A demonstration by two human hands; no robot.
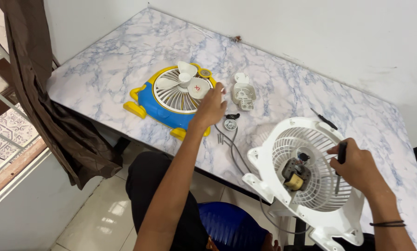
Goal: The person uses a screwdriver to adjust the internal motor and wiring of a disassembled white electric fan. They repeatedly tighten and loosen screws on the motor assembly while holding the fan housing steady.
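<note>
Both hands are busy on my feed, well apart from each other. Left hand [211, 106] is stretched out over the marble-patterned tabletop [124, 51], fingers curled together at the right edge of the blue and yellow plastic fan front with its white grille [164, 100]; I cannot tell whether it pinches anything small, since I see only the back of the hand. Right hand [355, 168] is closed around a black-handled screwdriver [340, 162], its shaft pointing down against the white plastic rear fan housing [310, 186], which stands tilted at the near table edge.

As I judge it, the fan is already well apart. The white three-blade propeller [186, 79] lies loose on the front grille, and the small electric motor with its copper winding [296, 175] sits exposed in the middle of the rear housing, a grey cable [236, 153] trailing from there across the table. A white plastic cover plate [243, 93] rests beside the fan front, and a small round black and white knob part [230, 123] lies near the left wrist with a few dark screws [221, 138] just beside it. A second thin dark tool [324, 119] lies behind the housing. The motor seems seated in its mount; whether its fastenings are out I cannot tell.
</note>
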